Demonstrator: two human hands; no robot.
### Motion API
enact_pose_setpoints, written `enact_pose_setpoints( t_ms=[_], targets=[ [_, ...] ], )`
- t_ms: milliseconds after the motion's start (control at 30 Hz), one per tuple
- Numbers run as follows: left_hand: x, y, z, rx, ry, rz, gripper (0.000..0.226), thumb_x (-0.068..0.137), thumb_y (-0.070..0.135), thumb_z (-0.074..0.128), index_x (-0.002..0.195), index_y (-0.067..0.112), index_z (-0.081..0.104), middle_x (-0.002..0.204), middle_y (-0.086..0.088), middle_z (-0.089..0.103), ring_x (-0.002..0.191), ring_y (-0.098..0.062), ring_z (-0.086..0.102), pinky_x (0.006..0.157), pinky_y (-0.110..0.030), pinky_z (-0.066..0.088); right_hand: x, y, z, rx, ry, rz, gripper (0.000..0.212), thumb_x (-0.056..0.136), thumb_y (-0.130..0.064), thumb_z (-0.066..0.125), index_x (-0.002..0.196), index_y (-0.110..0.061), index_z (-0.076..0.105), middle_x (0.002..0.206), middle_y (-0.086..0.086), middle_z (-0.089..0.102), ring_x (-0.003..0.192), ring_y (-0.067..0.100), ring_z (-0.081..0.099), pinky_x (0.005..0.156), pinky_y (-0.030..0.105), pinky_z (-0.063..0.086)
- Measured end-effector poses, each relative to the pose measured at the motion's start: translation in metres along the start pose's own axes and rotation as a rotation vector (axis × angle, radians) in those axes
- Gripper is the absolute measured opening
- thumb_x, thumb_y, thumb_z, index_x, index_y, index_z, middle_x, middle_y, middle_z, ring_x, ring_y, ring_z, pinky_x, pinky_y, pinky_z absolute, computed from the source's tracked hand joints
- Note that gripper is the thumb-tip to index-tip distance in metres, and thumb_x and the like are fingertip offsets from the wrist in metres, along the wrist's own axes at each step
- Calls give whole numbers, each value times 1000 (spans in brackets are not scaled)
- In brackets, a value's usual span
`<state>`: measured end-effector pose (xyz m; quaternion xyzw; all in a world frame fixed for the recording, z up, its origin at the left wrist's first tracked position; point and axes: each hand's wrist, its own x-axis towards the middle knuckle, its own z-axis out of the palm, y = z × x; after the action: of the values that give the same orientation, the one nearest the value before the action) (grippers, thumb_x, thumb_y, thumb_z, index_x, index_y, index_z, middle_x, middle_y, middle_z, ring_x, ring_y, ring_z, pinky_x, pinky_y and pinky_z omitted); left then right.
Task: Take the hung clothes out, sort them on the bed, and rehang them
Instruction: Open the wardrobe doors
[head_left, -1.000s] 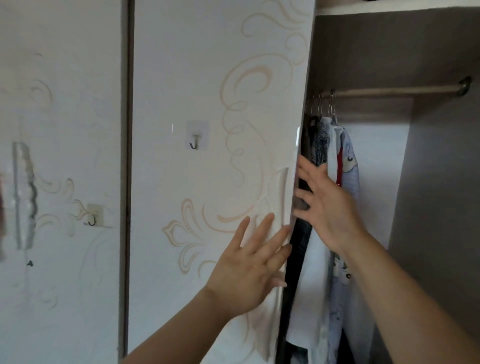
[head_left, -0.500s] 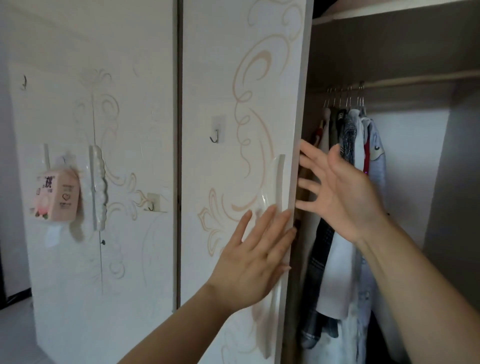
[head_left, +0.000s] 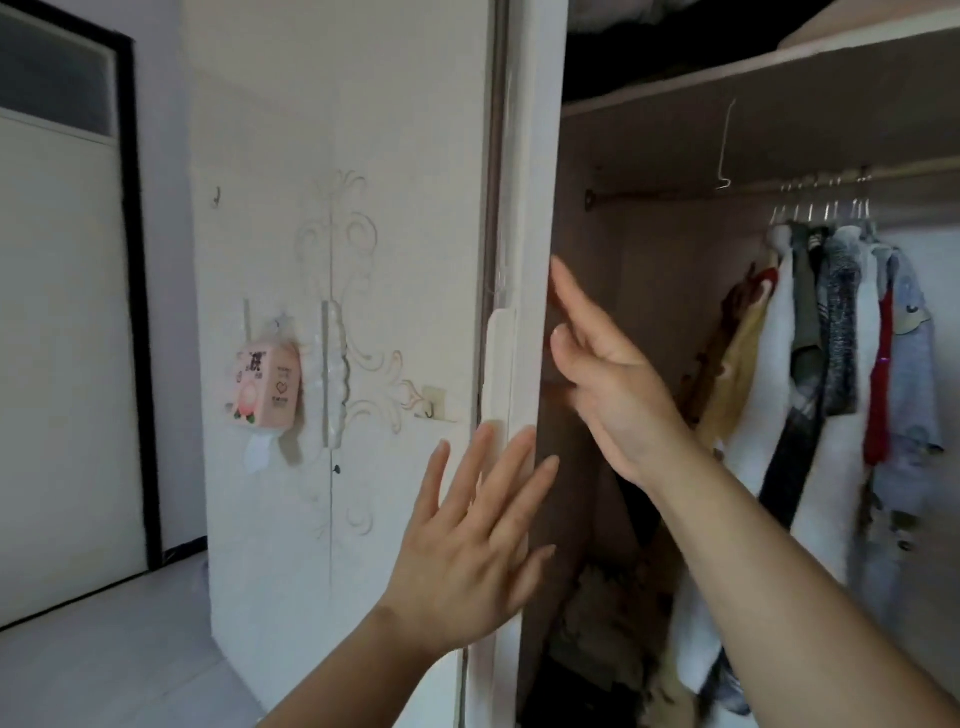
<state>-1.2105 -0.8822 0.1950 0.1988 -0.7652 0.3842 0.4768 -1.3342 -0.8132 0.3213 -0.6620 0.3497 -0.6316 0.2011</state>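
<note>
At the door (head_left: 535, 208) edge, your left hand (head_left: 467, 561) and right hand (head_left: 618, 395) show fingers apart, holding nothing; clothes (head_left: 810, 364) hang, none removed yet.

Your right arm (head_left: 779, 587) covers the lower ends of the hung clothes (head_left: 841, 332) at 3 o'clock; the rail (head_left: 675, 193) runs off the right edge. Heap (head_left: 602, 623) at 5 o'clock, low in the wardrobe (head_left: 649, 291): dark, blurred, items not separable. Pink packet (head_left: 265, 387) at 9 o'clock: print too small to read.
</note>
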Motion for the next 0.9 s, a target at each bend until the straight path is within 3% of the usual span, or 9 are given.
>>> enact_pose_setpoints(
  t_ms=[100, 233, 367, 533, 633, 767, 900],
  targets=[
    [-14, -25, -13, 79, -41, 3, 69, 88, 51, 45, 146, 20, 26, 155, -6, 14, 143, -32, 14, 114, -51, 14, 14, 7, 29, -66, -3, -53, 53, 97, -14, 45, 126, -57, 34, 144, -26, 35, 132, -7, 31, 114, 32, 27],
    [-30, -53, -22, 169, -93, -35, 73, 85, 52, 49, 146, 21, 26, 156, -4, 13, 143, -31, 13, 114, -50, 14, 24, 14, 57, -151, -90, -109, 51, 92, -27, 48, 121, -64, 27, 149, -25, 25, 138, -3, 21, 115, 31, 24],
    [-46, -79, -26, 221, -128, -81, 72, 84, 47, 49, 146, 18, 26, 156, -5, 13, 143, -31, 14, 114, -50, 12, 42, 25, 82, -425, -75, -227, 62, 96, -14, 48, 128, -55, 15, 148, -21, 17, 139, -4, 11, 117, 29, 17],
    [-61, -106, -26, 335, -209, -147, 72, 88, 45, 43, 148, 14, 19, 156, -7, 10, 143, -32, 12, 115, -50, 9, 64, 43, 111, -535, -46, -255, 64, 94, -14, 53, 145, -33, 18, 157, -1, 11, 142, 3, 6, 103, 0, 3],
    [-68, -119, -26, 367, -264, -200, 73, 87, 48, 37, 147, 12, 15, 156, -8, 9, 142, -33, 14, 114, -51, 11, 77, 55, 128, -579, -39, -283, 67, 93, -14, 55, 148, -27, 19, 157, 5, 11, 144, 12, 7, 110, 14, 7],
    [-76, -137, -22, 400, -343, -260, 77, 84, 50, 34, 147, 11, 14, 156, -9, 7, 141, -33, 16, 113, -52, 11, 89, 71, 144, -615, -59, -288, 72, 91, -19, 59, 148, -31, 16, 157, 4, 9, 145, 17, 7, 115, 28, 13],
    [-81, -153, -18, 429, -359, -287, 79, 84, 49, 45, 147, 9, 17, 156, -10, 13, 141, -33, 15, 112, -52, 12, 98, 82, 157, -669, -75, -254, 73, 91, -25, 59, 148, -35, 15, 158, -1, 4, 145, 19, 3, 116, 34, 15]
  ],
)
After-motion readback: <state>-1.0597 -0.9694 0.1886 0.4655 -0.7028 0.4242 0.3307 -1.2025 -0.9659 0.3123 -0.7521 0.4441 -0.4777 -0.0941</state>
